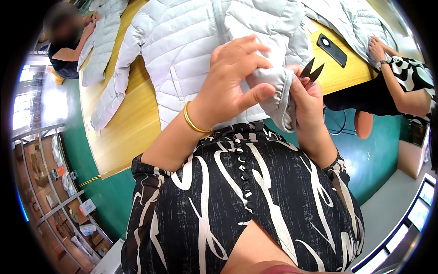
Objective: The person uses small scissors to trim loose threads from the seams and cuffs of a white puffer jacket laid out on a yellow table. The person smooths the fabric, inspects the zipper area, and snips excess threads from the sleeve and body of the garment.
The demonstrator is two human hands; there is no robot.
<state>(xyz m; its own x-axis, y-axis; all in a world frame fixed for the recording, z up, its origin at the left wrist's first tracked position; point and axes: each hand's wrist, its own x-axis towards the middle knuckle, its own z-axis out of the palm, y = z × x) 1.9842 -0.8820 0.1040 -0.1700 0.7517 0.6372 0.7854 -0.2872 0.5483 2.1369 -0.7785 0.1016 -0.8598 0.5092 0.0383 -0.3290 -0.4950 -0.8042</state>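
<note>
A pale grey quilted jacket (pixel 182 41) lies spread on the table in front of me, its front zip running toward the far edge. One of its sleeves (pixel 272 78) is raised toward me, with the cuff turned to the right. My left hand (pixel 232 75) curves loosely round this sleeve, thumb on the near side and fingers across the top. Between the thumb and fingers of my right hand (pixel 310 102) is the cuff's edge. The same hand holds small dark thread snips (pixel 312 73), whose blades point up and stand apart. Part of their grip is hidden in my palm.
The yellow wooden table (pixel 123 146) carries a black phone (pixel 332 49) at right. Co-workers handle other pale jackets at the far left (pixel 102 50) and far right (pixel 353 23). Shelving with boxes (pixel 45 192) stands at left. A round brown stool seat (pixel 363 124) is at right.
</note>
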